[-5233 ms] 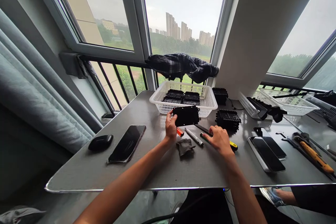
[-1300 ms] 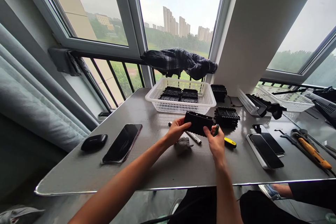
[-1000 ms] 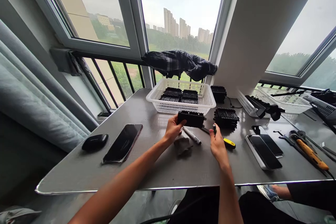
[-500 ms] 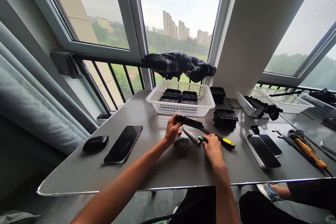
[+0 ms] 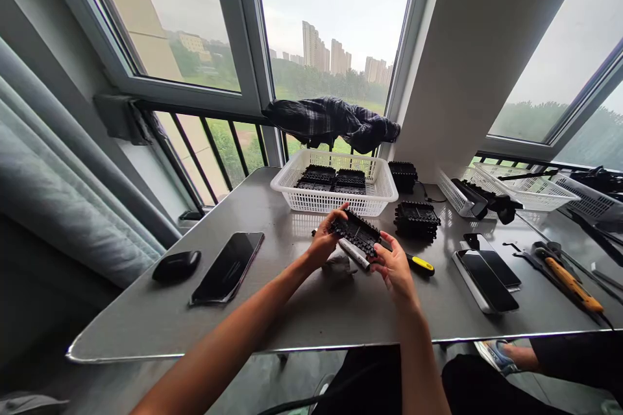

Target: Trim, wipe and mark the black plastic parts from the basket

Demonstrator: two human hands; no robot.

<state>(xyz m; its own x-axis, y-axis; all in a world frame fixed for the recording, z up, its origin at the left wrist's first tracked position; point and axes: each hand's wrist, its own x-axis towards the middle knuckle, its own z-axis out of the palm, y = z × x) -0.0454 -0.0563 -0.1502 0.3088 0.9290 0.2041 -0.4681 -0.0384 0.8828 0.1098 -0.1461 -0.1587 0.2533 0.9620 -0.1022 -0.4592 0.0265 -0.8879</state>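
Observation:
A black plastic tray-like part with toothed edges [image 5: 357,232] is held tilted above the table, its inner face turned towards me. My left hand [image 5: 327,238] grips its left end, fingers closed. At its right end, my right hand [image 5: 393,264] holds the edge between thumb and fingers. Under the part lies a white marker [image 5: 355,253], partly covered. A crumpled dark cloth-like piece [image 5: 339,267] rests just in front of it. Beyond my right hand a tool's yellow-and-black handle [image 5: 419,264] sticks out.
Behind the hands, a white basket [image 5: 335,201] holds several similar black parts. More are stacked to its right [image 5: 417,222]. A phone [image 5: 228,268] and black case [image 5: 176,266] lie left; more phones [image 5: 489,280] and an orange-handled tool [image 5: 574,284] lie right. A person's leg shows below.
The black part has turned from edge-on to show its inner face. My right hand has left the green-ended object on the table and come up to hold the part's right end.

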